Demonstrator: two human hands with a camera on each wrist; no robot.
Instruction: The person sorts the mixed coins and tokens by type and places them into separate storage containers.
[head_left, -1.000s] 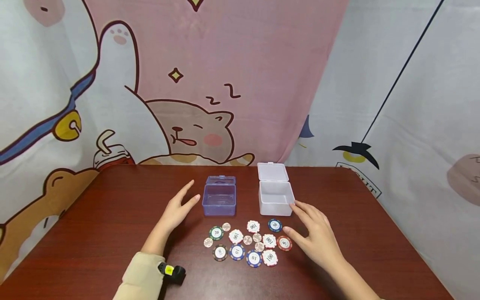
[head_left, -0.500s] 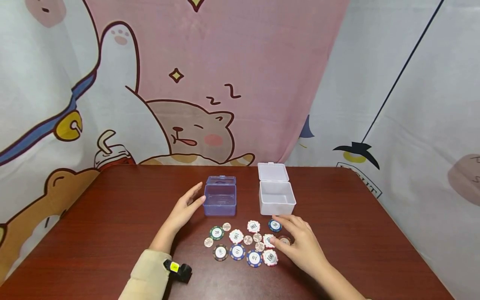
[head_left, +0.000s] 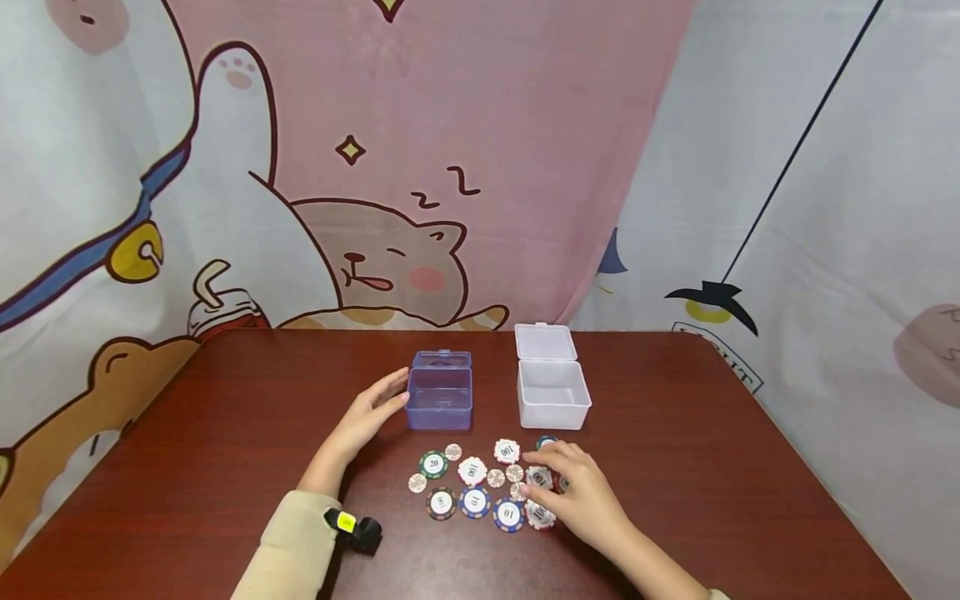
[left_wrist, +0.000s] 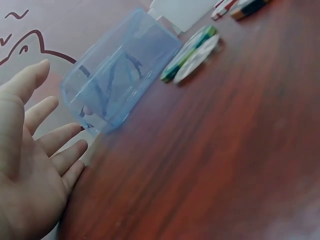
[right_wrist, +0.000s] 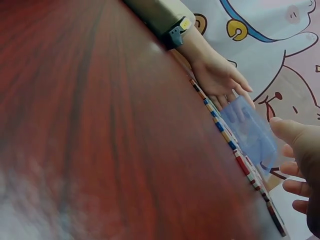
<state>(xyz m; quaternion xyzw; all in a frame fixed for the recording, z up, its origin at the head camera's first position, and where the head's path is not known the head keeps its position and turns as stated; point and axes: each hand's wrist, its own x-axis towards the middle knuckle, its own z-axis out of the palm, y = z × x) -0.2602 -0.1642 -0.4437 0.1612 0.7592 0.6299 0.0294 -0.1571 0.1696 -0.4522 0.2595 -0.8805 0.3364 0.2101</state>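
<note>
My left hand [head_left: 363, 423] is beside the left wall of an open translucent blue plastic box [head_left: 439, 419], fingers extended and thumb apart. Whether its fingertips touch the box is unclear. My right hand [head_left: 581, 492] hovers over the right side of a spread of poker chips, thumb and fingers apart with nothing between them. It partly hides a blue chip [head_left: 546, 442] and others. Around it lie a white 100 chip [head_left: 507, 451], a blue 10 chip [head_left: 509, 515] and several small copper-coloured coins [head_left: 496, 478]. A green 20 chip [head_left: 433, 464] lies farther left.
An open white plastic box [head_left: 553, 417] stands right of the blue one, its lid [head_left: 545, 342] folded back. A dark chip [head_left: 441, 503] lies at the spread's front left. The brown table [head_left: 247, 433] reaches a cartoon-printed curtain [head_left: 525, 167] behind.
My right hand has moved left and nearer, from beside the white box to over the chips. My left hand has shifted slightly right, up to the blue box.
</note>
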